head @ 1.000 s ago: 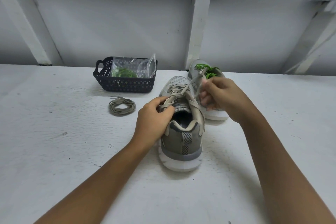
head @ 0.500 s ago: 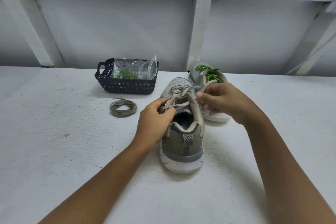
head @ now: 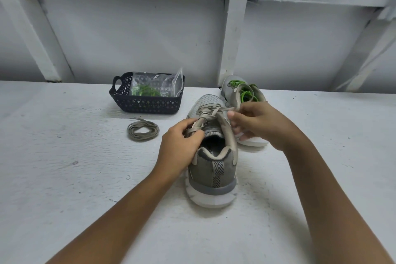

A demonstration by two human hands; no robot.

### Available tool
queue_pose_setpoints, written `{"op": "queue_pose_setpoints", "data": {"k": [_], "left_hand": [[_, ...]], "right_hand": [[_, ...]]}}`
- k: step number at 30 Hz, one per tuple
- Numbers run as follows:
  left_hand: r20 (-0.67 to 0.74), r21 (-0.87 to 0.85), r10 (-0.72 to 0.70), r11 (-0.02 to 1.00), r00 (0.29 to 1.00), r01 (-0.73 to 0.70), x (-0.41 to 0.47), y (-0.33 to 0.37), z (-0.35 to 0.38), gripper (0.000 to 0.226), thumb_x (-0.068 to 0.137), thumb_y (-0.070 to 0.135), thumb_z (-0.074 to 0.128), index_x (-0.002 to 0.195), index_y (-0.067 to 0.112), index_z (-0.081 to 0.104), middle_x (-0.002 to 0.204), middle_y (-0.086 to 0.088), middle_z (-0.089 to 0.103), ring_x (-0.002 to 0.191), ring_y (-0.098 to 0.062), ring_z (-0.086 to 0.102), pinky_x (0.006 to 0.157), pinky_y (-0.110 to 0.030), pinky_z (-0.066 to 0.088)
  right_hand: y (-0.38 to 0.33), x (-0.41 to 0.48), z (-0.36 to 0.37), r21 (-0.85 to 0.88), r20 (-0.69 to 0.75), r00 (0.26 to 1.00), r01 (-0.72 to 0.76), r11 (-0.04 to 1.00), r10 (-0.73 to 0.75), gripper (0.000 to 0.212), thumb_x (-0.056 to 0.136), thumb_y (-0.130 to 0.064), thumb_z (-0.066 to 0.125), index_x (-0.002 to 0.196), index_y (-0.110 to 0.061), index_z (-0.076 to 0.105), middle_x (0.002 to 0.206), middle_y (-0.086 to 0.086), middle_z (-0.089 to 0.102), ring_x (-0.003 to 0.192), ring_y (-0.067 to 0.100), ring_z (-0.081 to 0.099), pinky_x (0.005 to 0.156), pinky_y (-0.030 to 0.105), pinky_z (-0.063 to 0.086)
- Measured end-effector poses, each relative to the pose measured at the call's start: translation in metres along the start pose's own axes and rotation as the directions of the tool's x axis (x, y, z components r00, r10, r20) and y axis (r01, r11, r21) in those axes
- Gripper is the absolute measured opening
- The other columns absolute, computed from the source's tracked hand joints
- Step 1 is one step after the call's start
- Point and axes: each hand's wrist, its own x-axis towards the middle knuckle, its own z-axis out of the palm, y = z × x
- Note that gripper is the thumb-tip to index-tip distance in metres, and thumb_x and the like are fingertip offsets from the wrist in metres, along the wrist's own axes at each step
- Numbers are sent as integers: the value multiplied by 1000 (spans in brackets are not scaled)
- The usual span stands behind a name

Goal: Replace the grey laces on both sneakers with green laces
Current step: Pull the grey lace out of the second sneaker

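head view: left hand (head: 179, 150) and right hand (head: 257, 123) pinch grey lace (head: 211, 111) on near sneaker (head: 214, 165).

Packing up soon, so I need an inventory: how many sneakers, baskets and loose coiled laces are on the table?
Sneakers: 2, the grey-laced sneaker and the green-laced sneaker
Black basket: 1
Loose coiled grey lace: 1
Total: 4

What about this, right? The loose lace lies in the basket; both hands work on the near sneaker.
No: in the head view the loose lace lies on the table by the basket. Left hand and right hand do work on the near sneaker.
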Motion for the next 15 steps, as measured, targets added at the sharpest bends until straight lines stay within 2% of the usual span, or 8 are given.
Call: {"op": "queue_pose_setpoints", "data": {"k": [3,6,9,11,13,15], "left_hand": [[2,1,0,1000,1000,0,1,0,-1,37,82,14,58,116,24,66,102,8,69,92,-5,62,77,-15,45],[21,11,-3,1000,1000,3,1,-1,-3,38,81,15,59,117,25,66,102,9,69,89,0,61,70,-6,43],[54,31,-3,1000,999,1,2,1,-6,35,82,21,63,117,26,65,105,10,68,92,1,60,75,-9,43],[62,59,21,998,998,-25,2,3,-7,34,83,37,65,116,28,64,109,11,67,100,-1,59,84,-16,44],[35,93,80,992,996,-82,1,6,-8,38,82,55,55,109,30,66,107,14,66,102,0,58,89,-20,44],[13,97,128,987,992,-129,0,9,-9,30,85,55,48,97,36,67,101,15,67,98,2,58,87,-17,44]], "right_hand": [[-2,0,-3,-35,-80,996,46,998,-49,15,92,-10,59,86,2,65,69,8,65,55,10,62,56,25,57],[-5,-2,-10,4,-204,978,40,999,-38,23,94,-10,55,75,-2,63,59,5,62,46,11,59,48,22,54],[-4,-7,-22,-101,-176,984,-59,993,41,34,95,-20,55,65,-6,62,50,3,60,39,10,55,41,21,49],[-1,-12,-21,-223,-120,987,-130,966,105,45,95,-33,52,59,-7,60,42,-1,57,35,9,52,36,18,42],[3,-16,-8,-231,-119,989,-117,966,92,48,95,-37,50,59,-8,61,42,-2,57,38,10,53,36,19,41],[9,-20,12,-209,-218,976,-24,978,-22,38,93,-39,52,69,-13,63,54,-4,62,52,10,58,46,23,49]]}}
